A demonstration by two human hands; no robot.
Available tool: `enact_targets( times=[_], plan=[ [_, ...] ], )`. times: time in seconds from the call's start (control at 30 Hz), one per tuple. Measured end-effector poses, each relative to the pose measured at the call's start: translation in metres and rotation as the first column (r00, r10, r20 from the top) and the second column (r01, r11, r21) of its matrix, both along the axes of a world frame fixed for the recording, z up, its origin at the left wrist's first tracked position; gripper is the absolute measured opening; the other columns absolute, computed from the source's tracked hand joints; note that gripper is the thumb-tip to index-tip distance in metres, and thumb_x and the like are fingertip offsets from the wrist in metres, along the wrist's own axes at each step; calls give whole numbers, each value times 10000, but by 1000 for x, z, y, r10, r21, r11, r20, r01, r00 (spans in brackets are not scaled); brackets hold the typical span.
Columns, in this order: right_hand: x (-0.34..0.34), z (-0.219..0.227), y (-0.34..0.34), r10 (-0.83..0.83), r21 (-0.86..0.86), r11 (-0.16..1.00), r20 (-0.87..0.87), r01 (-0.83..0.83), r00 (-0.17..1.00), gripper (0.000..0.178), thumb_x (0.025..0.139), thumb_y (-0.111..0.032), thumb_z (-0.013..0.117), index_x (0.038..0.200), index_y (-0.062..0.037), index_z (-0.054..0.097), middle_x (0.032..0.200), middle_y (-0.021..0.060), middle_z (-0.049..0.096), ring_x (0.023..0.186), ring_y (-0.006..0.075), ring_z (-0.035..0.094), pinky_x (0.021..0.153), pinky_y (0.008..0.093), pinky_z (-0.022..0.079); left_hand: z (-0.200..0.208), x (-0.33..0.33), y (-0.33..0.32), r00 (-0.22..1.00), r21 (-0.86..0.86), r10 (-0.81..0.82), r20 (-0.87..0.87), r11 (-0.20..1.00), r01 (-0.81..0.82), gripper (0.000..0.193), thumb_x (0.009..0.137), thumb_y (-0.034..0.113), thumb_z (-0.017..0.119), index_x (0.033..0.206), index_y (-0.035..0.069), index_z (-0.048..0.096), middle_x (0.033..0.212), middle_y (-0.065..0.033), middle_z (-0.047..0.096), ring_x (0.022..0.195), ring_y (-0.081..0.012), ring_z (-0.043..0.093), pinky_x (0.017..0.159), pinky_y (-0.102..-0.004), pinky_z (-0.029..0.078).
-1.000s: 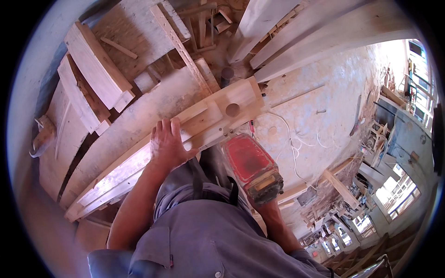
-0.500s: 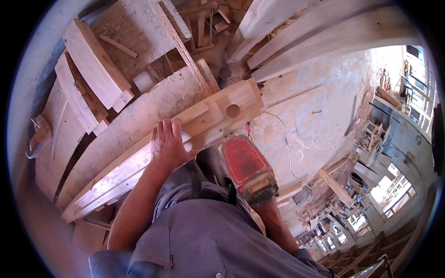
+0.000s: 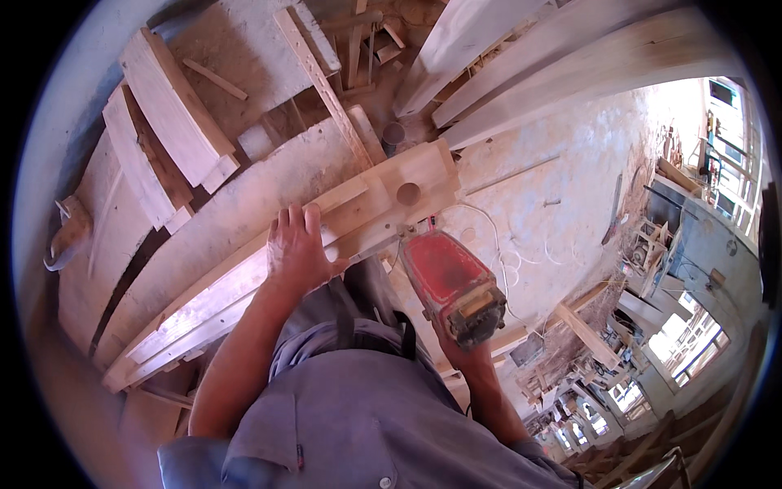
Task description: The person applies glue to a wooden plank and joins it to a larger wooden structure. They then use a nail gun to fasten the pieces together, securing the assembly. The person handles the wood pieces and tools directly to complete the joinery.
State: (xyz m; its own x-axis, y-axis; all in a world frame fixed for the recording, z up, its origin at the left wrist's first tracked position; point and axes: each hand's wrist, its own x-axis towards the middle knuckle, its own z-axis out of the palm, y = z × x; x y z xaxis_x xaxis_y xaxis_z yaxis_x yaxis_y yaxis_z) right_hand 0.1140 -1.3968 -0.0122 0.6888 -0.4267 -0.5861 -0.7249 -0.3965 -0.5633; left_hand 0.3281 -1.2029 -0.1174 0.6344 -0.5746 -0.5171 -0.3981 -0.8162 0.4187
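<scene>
The left hand (image 3: 298, 251) is spread across a long, pale wooden beam (image 3: 357, 213), fingers toward its far edge, thumb apart. The right hand (image 3: 463, 352), fingers hidden, holds a blocky, red-and-black tool (image 3: 448, 267) just beside the beam's near side. The beam runs diagonally along a dusty, pale slab (image 3: 244, 189). 2 thick, pale planks (image 3: 179, 110) lie upper left; a stained, whitish floor (image 3: 590, 183) spreads right.

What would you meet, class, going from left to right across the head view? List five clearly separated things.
Broad pale plank at upper left → left hand → red handheld power tool → short wooden beam → bright window opening
</scene>
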Motion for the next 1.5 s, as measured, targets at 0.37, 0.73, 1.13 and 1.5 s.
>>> enact_targets(
  times=[0.37,0.73,1.13,1.5],
  plan=[
    [2,7,-6,7,61,998,-6,-7,1000,441,827,-165,779,1206,-34,595,1158,147,649,1082,321,627,941,430,495,-4,-2,3,1000,6,-9,-1,1000,9,989,563,433,926,1308,19,423,1232,-203,491,1171,-389,497,988,-499,435],
    [-40,8,-4,-15,-27,1000,-16,15,1000,425,834,-127,798,1201,-11,618,1143,139,679,1061,265,657,913,391,524,-5,-8,2,993,2,-43,110,999,43,983,571,488,923,1288,9,450,1220,-206,508,1179,-371,511,989,-483,450],
    [-108,-17,3,-91,-3,996,-26,91,995,441,818,-110,803,1197,6,610,1066,125,704,1015,221,684,865,369,542,4,-14,-2,996,67,-30,88,997,24,1081,550,512,921,1364,1,426,1264,-218,505,1226,-394,488,1047,-507,411],
    [-218,-74,90,-323,5,944,-191,330,927,529,803,-36,651,1323,-6,555,1169,90,598,809,179,631,693,317,548,16,-20,111,998,-227,40,-45,973,-49,852,681,496,842,1331,23,562,1291,-270,600,1232,-425,559,1061,-505,451]
  ],
)
